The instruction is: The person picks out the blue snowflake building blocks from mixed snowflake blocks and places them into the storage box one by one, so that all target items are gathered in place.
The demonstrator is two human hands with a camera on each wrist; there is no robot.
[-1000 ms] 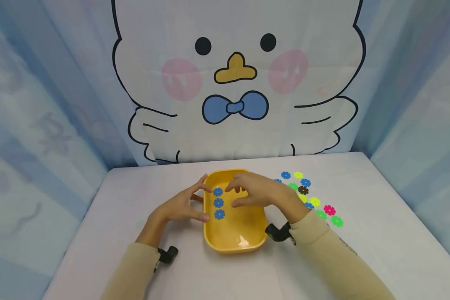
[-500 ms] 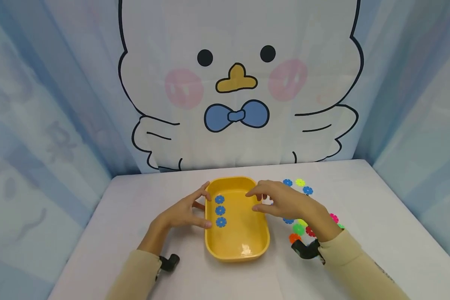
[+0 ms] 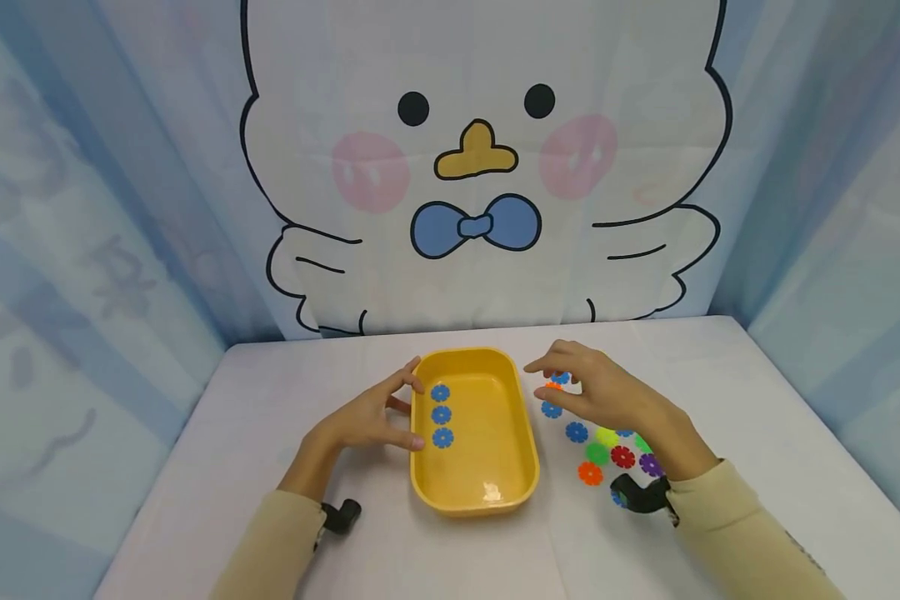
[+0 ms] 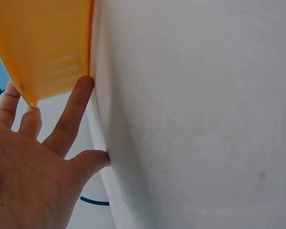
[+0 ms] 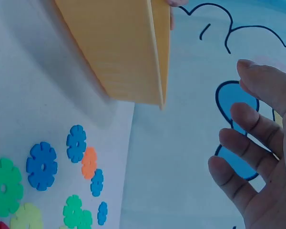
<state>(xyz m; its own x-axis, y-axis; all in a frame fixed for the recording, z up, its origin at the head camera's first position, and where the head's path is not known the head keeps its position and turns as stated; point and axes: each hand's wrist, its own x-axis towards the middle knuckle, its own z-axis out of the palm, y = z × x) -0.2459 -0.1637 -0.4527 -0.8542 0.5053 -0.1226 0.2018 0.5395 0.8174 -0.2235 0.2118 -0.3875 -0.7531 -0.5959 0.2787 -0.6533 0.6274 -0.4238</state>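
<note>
A yellow tray lies in the middle of the table, with a column of three blue flower-shaped plastic discs along its left side. My left hand rests against the tray's left wall, fingers spread, thumb tip at the rim. In the left wrist view, its fingertips touch the tray's outer side. To the right of the tray, my right hand hovers over loose flower discs, fingers loosely bent and nothing between them. The right wrist view shows blue discs and an orange disc below that hand.
Green, red, purple and other discs lie scattered on the white table beneath the right forearm. A curtain with a cartoon bird stands behind the table. Each wrist carries a small black camera.
My right hand has moved right, from above the tray to over the loose discs. The left hand has stayed at the tray's left edge, and the three blue discs keep their places.
</note>
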